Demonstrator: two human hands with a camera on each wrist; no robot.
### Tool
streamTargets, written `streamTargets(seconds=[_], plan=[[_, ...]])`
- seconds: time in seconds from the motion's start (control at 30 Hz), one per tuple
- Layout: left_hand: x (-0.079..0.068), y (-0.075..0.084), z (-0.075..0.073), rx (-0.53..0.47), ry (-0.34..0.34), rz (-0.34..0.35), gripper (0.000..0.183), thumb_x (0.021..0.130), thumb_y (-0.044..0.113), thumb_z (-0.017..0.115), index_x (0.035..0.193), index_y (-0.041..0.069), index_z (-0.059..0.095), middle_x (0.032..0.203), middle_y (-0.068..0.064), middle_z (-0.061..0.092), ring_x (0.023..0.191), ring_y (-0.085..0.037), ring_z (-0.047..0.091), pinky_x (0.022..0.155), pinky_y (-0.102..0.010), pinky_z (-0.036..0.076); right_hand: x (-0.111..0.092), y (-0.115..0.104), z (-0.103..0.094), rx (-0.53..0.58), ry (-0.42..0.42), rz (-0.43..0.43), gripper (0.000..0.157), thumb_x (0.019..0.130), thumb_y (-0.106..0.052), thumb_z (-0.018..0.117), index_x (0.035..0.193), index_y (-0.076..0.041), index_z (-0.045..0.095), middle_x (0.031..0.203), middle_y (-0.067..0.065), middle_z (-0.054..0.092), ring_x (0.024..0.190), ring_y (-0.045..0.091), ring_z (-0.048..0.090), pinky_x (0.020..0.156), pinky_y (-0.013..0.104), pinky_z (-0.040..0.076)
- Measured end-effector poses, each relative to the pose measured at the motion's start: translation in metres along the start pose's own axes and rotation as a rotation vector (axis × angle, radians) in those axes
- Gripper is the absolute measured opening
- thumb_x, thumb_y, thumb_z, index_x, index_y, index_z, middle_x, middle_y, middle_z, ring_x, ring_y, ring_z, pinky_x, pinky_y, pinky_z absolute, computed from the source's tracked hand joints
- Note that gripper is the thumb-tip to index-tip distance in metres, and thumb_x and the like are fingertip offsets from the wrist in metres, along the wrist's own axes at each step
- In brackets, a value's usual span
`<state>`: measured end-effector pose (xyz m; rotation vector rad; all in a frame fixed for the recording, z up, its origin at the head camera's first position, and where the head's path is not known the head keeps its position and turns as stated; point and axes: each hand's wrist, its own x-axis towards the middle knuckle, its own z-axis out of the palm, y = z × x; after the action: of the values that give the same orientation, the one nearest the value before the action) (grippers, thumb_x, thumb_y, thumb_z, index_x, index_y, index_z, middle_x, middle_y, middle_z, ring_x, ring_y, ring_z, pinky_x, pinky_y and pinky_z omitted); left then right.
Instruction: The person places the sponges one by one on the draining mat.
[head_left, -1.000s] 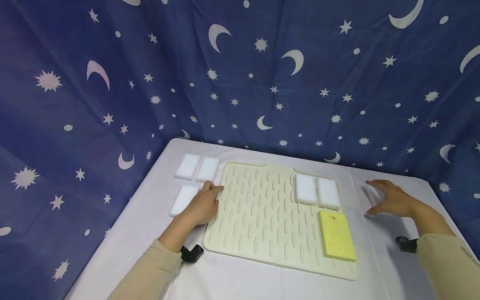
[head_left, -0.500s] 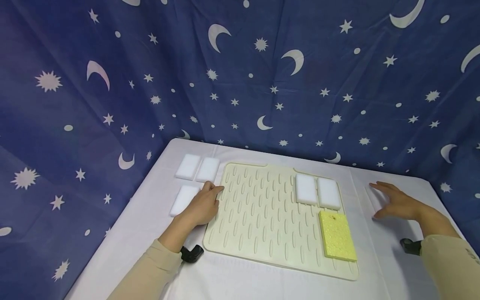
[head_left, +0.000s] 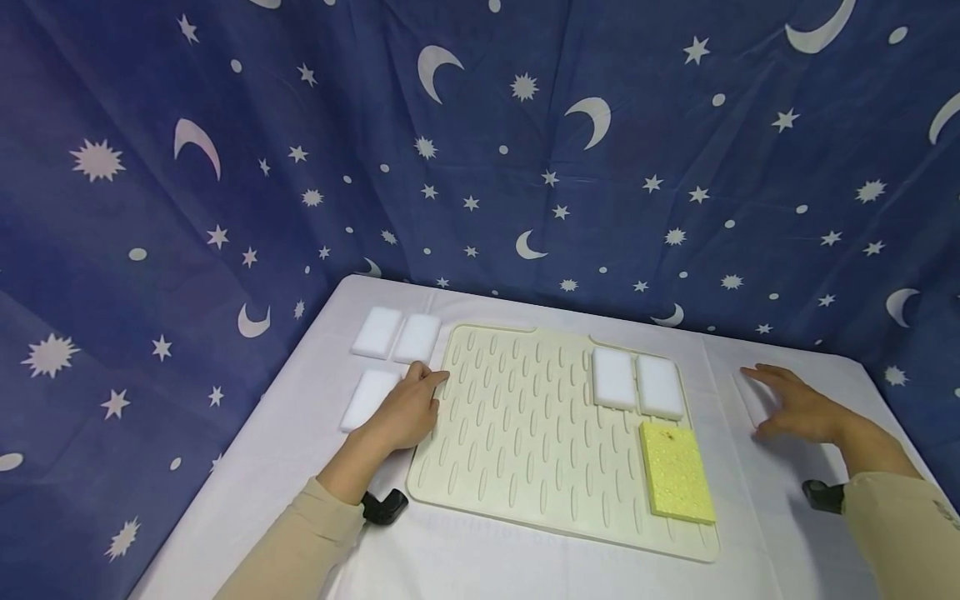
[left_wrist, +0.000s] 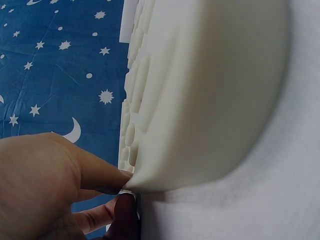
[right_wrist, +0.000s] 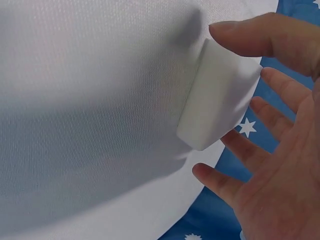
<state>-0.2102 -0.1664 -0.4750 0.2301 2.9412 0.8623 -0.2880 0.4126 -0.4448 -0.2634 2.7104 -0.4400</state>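
Observation:
In the head view my left hand [head_left: 401, 417] rests at the left edge of a cream ridged drying mat [head_left: 525, 408]. The left wrist view has its thumb touching the mat's rim, the other fingers low beside it. My right hand [head_left: 806, 410] is out to the right of the mat, fingers and thumb spread around a white sponge block [right_wrist: 215, 95] on the cloth. Whether the thumb tip touches that block is unclear. Two white sponges, one [head_left: 613, 379] beside the other [head_left: 660, 387], lie at the mat's upper right, above a yellow sponge [head_left: 677, 472].
Left of the mat lie three more white sponges: two at the back [head_left: 377, 333] [head_left: 417, 338] and one [head_left: 369, 400] partly behind my left hand. A white cloth [head_left: 480, 546] covers the table. A blue curtain [head_left: 480, 167] with moons and stars hangs behind it.
My right hand has shifted slightly to the right, away from the mat. The left hand, the mat and the sponges on it have stayed in place.

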Motion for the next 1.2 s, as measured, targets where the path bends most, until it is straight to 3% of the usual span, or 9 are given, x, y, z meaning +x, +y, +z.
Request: streamTargets(seconds=[0.37, 1.2], plan=[[0.0003, 0.0004, 0.0008, -0.016, 0.001, -0.007, 0.046, 0.096, 0.007, 0.050, 0.142, 0.006, 0.048, 0.120, -0.010, 0.045, 0.091, -0.018, 0.050, 0.083, -0.034, 0.046, 0.0021, 0.0015, 0.0029, -0.028, 0.018, 0.049, 0.110, 0.067, -0.034, 0.083, 0.152, -0.002, 0.020, 0.151, 0.037, 0.010, 0.133, 0.060, 0.014, 0.098, 0.078, 0.017], [-0.0008, 0.0007, -0.0002, -0.009, -0.013, -0.014, 0.045, 0.097, 0.008, 0.049, 0.142, 0.006, 0.047, 0.121, -0.008, 0.045, 0.087, -0.017, 0.049, 0.076, -0.029, 0.044, -0.0018, -0.0048, 0.0002, -0.057, 0.053, 0.047, 0.116, 0.061, -0.040, 0.087, 0.150, -0.001, 0.025, 0.146, 0.038, 0.017, 0.126, 0.058, 0.024, 0.096, 0.076, 0.026]])
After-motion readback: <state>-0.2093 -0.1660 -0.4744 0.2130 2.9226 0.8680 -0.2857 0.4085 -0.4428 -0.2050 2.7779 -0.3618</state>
